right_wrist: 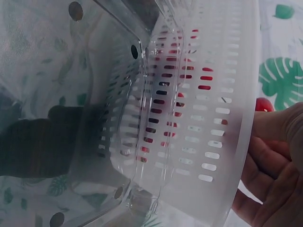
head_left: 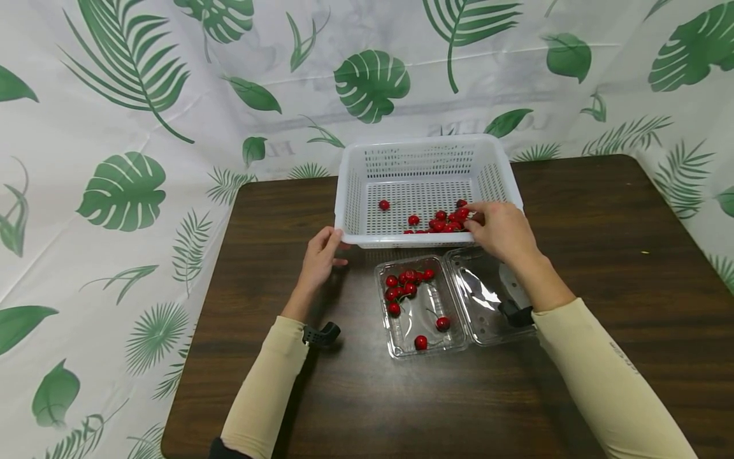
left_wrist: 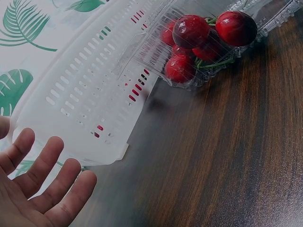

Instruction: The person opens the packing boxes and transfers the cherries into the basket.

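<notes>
A white slotted plastic basket (head_left: pixel 421 240) stands at the far side of the table, with several red cherries (head_left: pixel 440 226) gathered toward its front right. My right hand (head_left: pixel 501 233) reaches over the front rim and pinches a cherry (right_wrist: pixel 264 105) at its fingertips, level with the rim in the right wrist view. At the basket's front left corner, my left hand (head_left: pixel 320 258) touches the rim with its thumb. Its other fingers (left_wrist: pixel 49 163) are spread and loosely bent, holding nothing. In front of the basket, a clear clamshell box (head_left: pixel 395 338) holds several cherries with green stems (left_wrist: pixel 189 30).
The box's clear lid (head_left: pixel 482 306) lies opened to the right, beneath my right forearm. Dark wood-grain table (head_left: pixel 367 408) surrounds both containers. Behind it hangs a white cloth (head_left: pixel 309 64) printed with green leaves. Each wrist wears a black strap (head_left: pixel 321 335).
</notes>
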The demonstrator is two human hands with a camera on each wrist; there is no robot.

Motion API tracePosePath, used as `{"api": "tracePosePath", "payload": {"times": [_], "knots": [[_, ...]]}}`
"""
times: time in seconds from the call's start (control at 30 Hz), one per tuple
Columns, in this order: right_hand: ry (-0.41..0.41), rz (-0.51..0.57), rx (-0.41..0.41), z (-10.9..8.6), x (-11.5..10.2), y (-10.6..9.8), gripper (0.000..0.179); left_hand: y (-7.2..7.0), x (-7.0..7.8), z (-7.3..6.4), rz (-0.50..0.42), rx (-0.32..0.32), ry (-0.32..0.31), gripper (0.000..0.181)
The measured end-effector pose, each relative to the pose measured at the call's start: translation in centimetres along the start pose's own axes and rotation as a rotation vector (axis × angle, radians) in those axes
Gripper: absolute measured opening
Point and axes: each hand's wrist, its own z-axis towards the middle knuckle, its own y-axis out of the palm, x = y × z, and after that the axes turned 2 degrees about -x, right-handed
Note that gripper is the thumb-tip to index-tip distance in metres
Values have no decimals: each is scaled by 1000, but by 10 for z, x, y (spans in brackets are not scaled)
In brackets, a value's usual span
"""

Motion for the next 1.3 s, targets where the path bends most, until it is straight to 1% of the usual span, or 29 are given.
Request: {"api": "tracePosePath", "payload": {"times": [0.13,0.33,0.4,0.47,0.57,0.67,0.7,0.77,0.83,0.9,1.03,1.1,1.17,1.2,1.3], "knots": [[1,38,19,-1,1,0,41,-1,4,-1,-13,-9,-17,28],[4,97,33,-3,2,0,42,2,29,-11,6,-25,-21,24],[2,109,48,-4,1,0,41,3,33,-13,17,-23,-23,24],[-12,117,79,-5,0,1,39,3,33,-13,14,-22,-22,24],[-58,128,146,-8,-6,2,34,2,22,-8,-1,-21,-20,26],[-132,140,215,-12,-14,4,29,0,10,-3,-16,-19,-14,27],[-159,146,230,-14,-18,5,28,0,5,-1,-15,-15,-12,28],[-228,145,237,-20,-26,10,25,0,2,0,-5,-7,-7,30],[-291,136,200,-27,-35,16,23,0,0,0,5,-2,-2,31],[-358,110,126,-35,-45,24,20,1,-1,0,10,2,6,31],[-463,-5,-61,-52,-61,46,19,1,-2,2,6,-5,13,30],[-499,-83,-114,-59,-66,58,19,0,-2,2,0,-7,14,30],[-530,-146,-129,-64,-69,70,20,0,-3,2,-6,-8,16,29],[-544,-176,-124,-66,-69,75,21,0,2,1,-9,-11,8,29],[-570,-257,-91,-70,-70,88,23,0,2,0,-7,-14,5,30]]}}
